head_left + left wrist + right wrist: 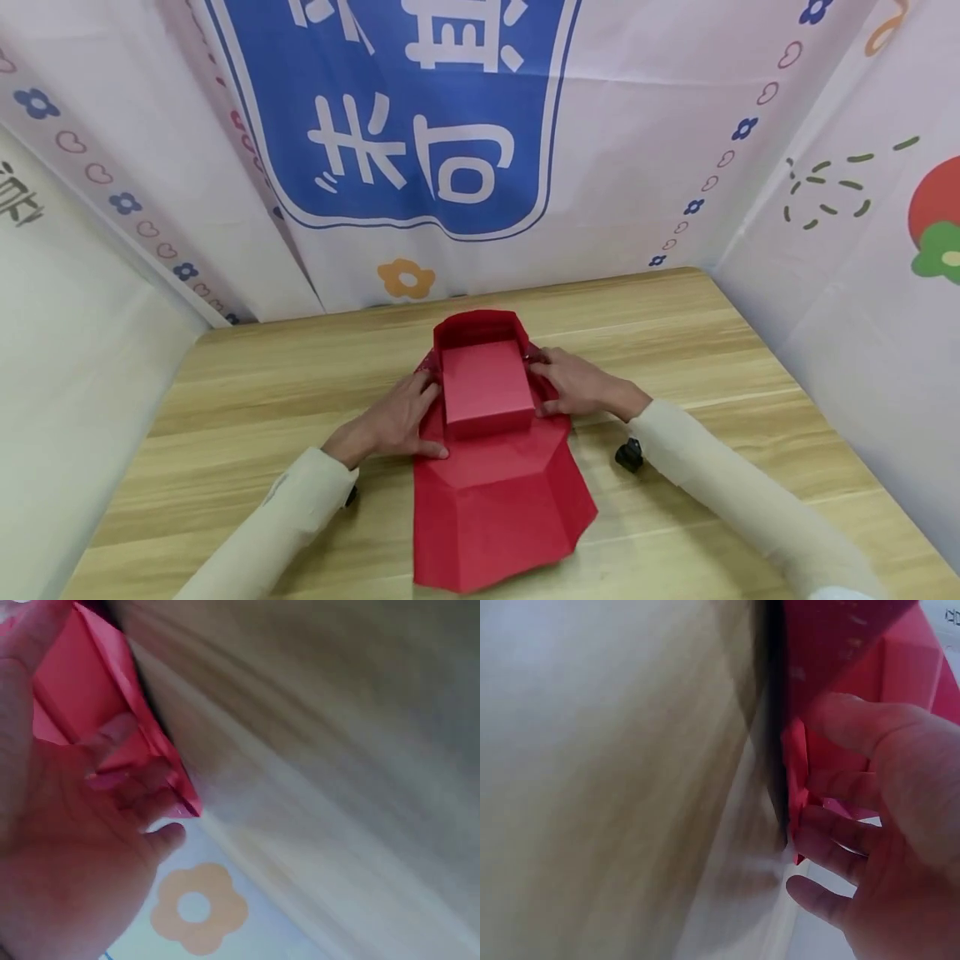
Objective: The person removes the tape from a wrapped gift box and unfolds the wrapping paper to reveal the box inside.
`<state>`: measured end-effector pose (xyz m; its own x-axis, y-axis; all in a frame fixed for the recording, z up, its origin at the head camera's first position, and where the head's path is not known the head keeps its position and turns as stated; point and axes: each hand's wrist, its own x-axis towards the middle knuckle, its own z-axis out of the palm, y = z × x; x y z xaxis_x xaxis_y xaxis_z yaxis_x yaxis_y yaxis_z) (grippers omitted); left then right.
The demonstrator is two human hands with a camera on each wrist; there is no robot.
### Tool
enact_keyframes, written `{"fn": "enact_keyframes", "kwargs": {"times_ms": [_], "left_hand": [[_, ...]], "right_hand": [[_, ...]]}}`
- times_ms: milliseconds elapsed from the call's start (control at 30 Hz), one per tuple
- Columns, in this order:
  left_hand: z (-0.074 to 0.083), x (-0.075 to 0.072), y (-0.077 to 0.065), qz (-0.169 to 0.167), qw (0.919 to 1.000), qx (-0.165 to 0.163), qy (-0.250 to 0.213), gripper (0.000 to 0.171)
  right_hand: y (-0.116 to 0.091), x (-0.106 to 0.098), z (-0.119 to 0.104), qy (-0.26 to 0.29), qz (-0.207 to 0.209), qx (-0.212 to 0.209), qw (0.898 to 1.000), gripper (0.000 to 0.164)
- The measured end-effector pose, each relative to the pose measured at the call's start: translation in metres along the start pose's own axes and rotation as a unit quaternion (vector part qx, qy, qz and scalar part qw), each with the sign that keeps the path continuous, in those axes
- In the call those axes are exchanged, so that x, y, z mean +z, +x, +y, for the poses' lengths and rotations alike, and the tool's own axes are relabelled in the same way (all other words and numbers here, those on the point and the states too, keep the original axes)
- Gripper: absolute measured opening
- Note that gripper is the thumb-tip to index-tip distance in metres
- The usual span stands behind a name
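Observation:
A red box (487, 379) sits on a large sheet of stiff red paper (510, 521), creased into panels. The sheet's far end stands up behind the box; its near part spreads toward me. My left hand (393, 417) rests along the box's left side, its thumb spread on the paper and its fingertips at the raised side edge. At the opposite side, my right hand (577, 383) touches the paper's folded edge, fingers loosely spread. Both wrist views show the left hand (67, 832) and the right hand (900, 802) with fingertips against the red paper.
The paper lies on a wood-grain table (300, 358). A printed white cloth (622, 150) with a blue sign hangs behind it, and white cloth walls flank both sides. A small black device (629, 456) is beside the right sleeve.

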<state>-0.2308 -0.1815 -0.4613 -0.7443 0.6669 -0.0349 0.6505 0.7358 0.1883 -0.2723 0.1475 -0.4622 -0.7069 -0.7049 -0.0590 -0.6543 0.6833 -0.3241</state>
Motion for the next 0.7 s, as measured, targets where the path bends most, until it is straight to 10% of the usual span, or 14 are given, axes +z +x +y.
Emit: {"fn": "enact_keyframes", "kwargs": {"times_ms": [700], "left_hand": [[-0.012, -0.008, 0.023, -0.073, 0.9923, -0.038, 0.092, 0.137]], "right_hand": [[0.023, -0.008, 0.011, 0.027, -0.048, 0.040, 0.998, 0.114]]}}
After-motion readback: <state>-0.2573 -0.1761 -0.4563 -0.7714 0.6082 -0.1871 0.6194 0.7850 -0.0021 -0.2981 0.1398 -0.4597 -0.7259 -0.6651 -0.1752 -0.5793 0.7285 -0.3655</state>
